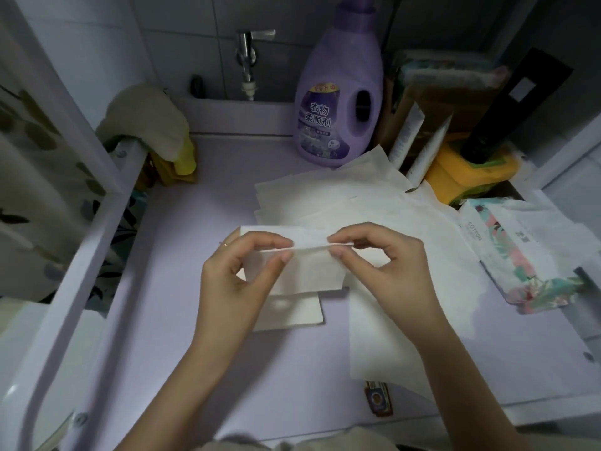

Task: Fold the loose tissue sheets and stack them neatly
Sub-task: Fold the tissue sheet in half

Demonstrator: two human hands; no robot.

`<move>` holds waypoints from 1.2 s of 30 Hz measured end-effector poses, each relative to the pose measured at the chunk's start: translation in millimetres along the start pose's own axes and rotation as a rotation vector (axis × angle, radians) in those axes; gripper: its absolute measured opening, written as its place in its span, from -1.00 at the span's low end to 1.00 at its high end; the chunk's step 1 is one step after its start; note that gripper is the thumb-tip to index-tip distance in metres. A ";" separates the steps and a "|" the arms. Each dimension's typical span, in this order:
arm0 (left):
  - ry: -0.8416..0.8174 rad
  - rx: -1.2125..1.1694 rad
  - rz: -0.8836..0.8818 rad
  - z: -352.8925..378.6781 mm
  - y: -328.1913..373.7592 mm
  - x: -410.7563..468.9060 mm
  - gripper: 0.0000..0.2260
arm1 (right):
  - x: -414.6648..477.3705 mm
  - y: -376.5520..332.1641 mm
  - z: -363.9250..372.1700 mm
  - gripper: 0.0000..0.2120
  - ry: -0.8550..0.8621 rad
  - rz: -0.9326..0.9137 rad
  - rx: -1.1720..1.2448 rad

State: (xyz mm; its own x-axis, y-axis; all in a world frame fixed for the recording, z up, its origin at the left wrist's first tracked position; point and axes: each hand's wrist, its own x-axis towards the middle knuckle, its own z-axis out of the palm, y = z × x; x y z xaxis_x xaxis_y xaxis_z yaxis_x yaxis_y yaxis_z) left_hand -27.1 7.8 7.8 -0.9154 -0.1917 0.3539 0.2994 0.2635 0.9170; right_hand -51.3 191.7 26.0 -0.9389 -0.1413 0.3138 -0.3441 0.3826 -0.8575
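Both hands work over the lavender worktop [182,336]. The left hand [234,278] and right hand [390,265] each pinch the top crease of one folded tissue sheet [312,271] between thumb and forefinger; the remaining fingers curl loosely. The sheet is held just above the surface at centre, its lower edge hanging down and its upper flap reaching back behind the fingertips.

Directly beneath it lies a folded tissue [292,312], flat on the worktop, partly covered by the held sheet and the left hand. A spread of loose sheets [328,196] lies overlapping behind the hands, and one more open sheet [374,340] lies under the right forearm.

To the right, a floral tissue pack [527,258] lies near the edge. A purple softener bottle [338,102] stands upright at the rear, with a tap [247,56] on the tiled wall to its left. A beige cloth [146,122] hangs over the frame at rear left.
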 end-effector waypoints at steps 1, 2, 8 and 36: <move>0.014 0.010 0.003 -2.2 -1.2 0.0 -0.93 | 0.3 -0.5 1.6 -0.91 0.005 -0.044 -0.022; 0.028 0.023 0.009 -4.1 -2.6 0.1 -0.93 | 0.8 -0.3 3.4 -0.94 0.008 -0.094 -0.054; 0.101 0.185 0.031 -18.9 -6.5 -1.0 -0.92 | 4.5 -6.7 12.0 -0.94 -0.042 -0.058 0.085; -0.025 0.321 -0.407 -27.8 -66.1 -27.7 -0.71 | -8.0 71.7 55.1 -0.69 -0.197 0.376 0.008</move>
State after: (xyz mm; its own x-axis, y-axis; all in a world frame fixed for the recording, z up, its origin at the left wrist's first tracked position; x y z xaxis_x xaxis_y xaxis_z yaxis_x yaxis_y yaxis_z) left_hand -14.1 -30.7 -57.5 -0.9477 -0.3179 -0.0281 -0.1768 0.4498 0.8754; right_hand -68.4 169.9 -60.4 -0.9807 -0.1648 -0.1051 0.0236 0.4340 -0.9006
